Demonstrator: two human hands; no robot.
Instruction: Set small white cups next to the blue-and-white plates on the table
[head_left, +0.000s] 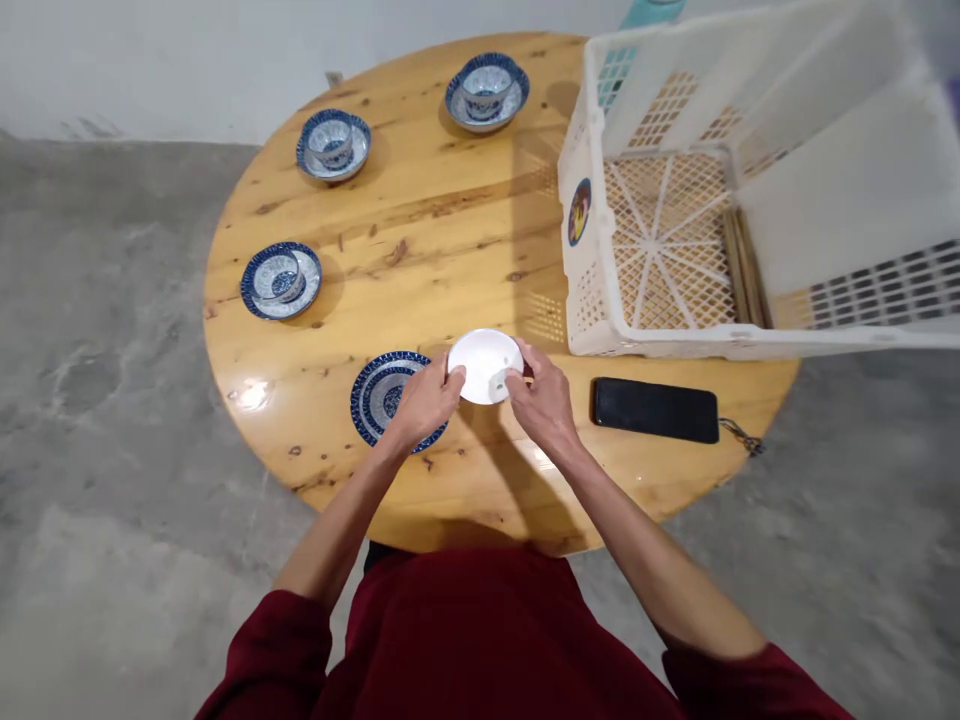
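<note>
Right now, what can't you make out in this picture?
In the head view:
Nearest patterned plate: right side partly hidden by the left hand.
White dish: underside faces away.
Crate: cut off by the right edge.
Turquoise object: cut off by the top edge.
Sticker: print too small.

On the right of the wooden table (450,270) lies a black phone (655,409), with a thin cord (739,436) at its right end. Farther stands a white plastic crate (587,305), with an oval sticker (579,212) on its left side. Inside it are some wooden sticks (747,268). The floor (112,420) is grey, and the far wall (187,60) is pale.
</note>
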